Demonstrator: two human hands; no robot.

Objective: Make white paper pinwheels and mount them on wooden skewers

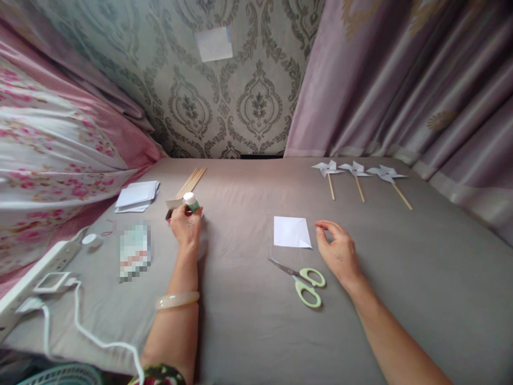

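One white-capped green tube, print too small to read, is gripped in my left hand's fingers, beside one small box. My right hand's fingers, tips slightly parted, hold nothing; nearby, one paper square, one pair of scissors; beyond, three pinwheels

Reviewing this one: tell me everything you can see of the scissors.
The scissors lie flat on the greyish cloth, nearer the wearer than the white paper square and apart from it. Two pale green, plastic-looking loops face right; the slim, metal-looking blades point left and slightly away, closed or nearly so. No hand touches them; the right hand is nearest.
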